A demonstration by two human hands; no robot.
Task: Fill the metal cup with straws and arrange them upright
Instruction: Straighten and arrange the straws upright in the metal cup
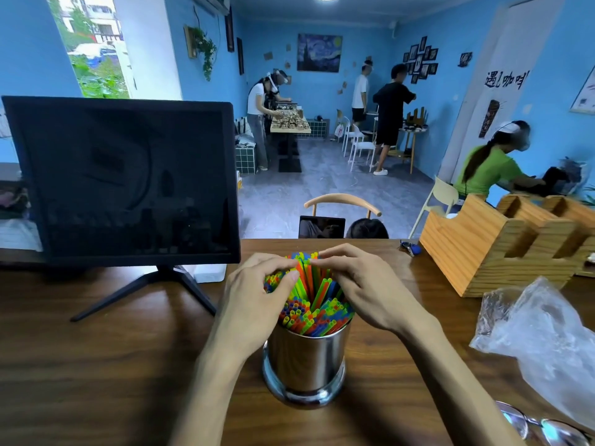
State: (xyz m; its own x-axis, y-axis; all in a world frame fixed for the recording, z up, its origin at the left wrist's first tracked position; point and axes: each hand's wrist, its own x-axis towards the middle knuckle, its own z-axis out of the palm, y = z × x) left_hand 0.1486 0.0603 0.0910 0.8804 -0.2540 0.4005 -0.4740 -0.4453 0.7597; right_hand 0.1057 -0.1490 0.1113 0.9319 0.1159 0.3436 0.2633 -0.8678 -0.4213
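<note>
A shiny metal cup point(306, 362) stands on the wooden table in front of me. It is packed with several coloured straws point(314, 304) in green, orange, blue and yellow, standing upright with some leaning. My left hand point(257, 304) cups the left side of the bundle, thumb pressed on the straw tops. My right hand point(360, 291) wraps the right side, its fingertips meeting the left hand's over the tallest straws.
A dark monitor point(122, 181) on a stand sits at the left. At the right are a wooden organiser box point(502, 243), a crumpled clear plastic bag point(547, 342) and glasses point(541, 429). A chair back point(341, 202) is beyond the table's far edge.
</note>
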